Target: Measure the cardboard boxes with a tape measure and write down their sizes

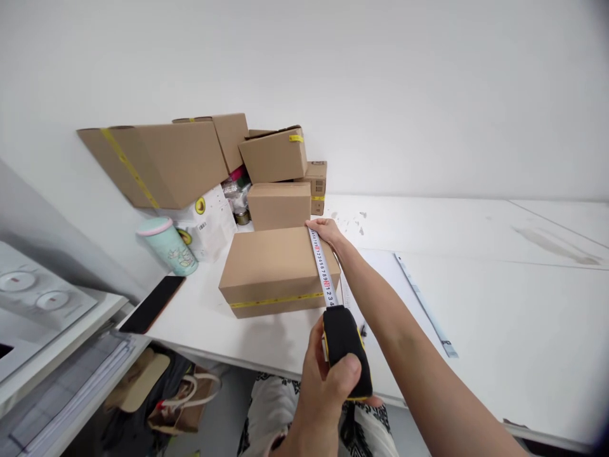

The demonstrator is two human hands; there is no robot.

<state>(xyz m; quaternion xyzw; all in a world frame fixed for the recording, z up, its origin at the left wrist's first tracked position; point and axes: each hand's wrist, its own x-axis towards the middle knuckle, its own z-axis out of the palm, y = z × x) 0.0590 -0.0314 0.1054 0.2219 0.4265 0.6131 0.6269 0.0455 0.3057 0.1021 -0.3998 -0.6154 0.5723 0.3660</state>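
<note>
My left hand (318, 384) is wrapped round a black and yellow tape measure (346, 346), its thumb on top of the case. The white tape blade (321, 266) is pulled out and runs away from me over the right end of a closed cardboard box (269, 257). At the box's far right top edge, my right hand (326, 230) has its fingers closed at the blade's far end. The exact hook is hidden there. Yellow tape crosses the box's near side, and the box sits on a white table (209, 324).
Several cardboard boxes (276, 155) are stacked behind. To the left stand a mint-green tumbler (169, 247) and a flat black item (155, 304). A pale blue strip (423, 304) lies right of my right arm. A paper bag (183, 403) is below the table.
</note>
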